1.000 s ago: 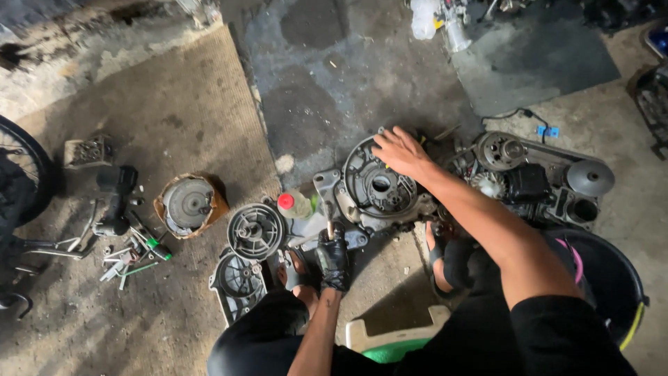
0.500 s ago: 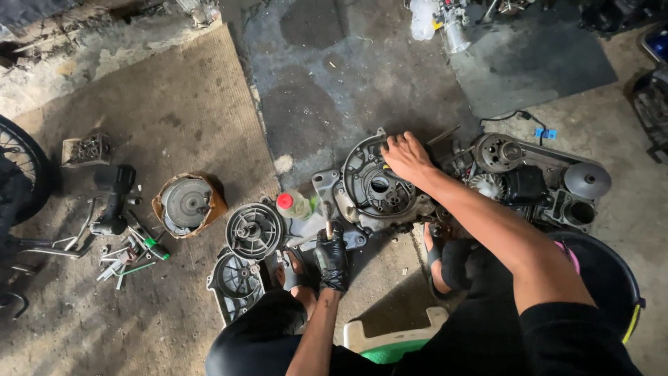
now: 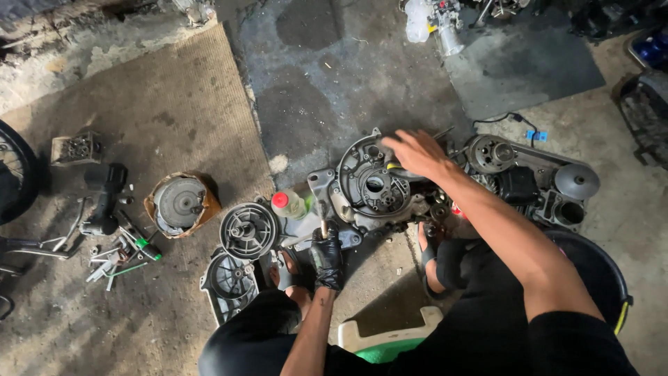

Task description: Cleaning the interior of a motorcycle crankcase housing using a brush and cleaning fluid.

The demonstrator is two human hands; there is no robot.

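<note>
A grey engine crankcase (image 3: pixel 372 186) lies on the concrete floor in front of me. My right hand (image 3: pixel 415 153), bare, rests on its upper right edge with fingers spread over the casing. My left hand (image 3: pixel 326 256) wears a black glove and is closed around a small tool with a brass-coloured tip, held just below the crankcase's lower left corner. A small clear bottle with a red cap (image 3: pixel 287 204) lies to the left of the casing.
A round finned cover (image 3: pixel 248 230) and a black fan housing (image 3: pixel 229 280) lie at lower left. Further left are a rusty drum part (image 3: pixel 180 203), loose tools (image 3: pixel 118 251) and a wheel (image 3: pixel 15 174). Engine parts (image 3: pixel 529 181) and a black bucket (image 3: pixel 602 275) sit right; a green-white stool (image 3: pixel 390 338) is below.
My right hand has slid a little to the right along the top of the crankcase. The gloved left hand has stayed in place.
</note>
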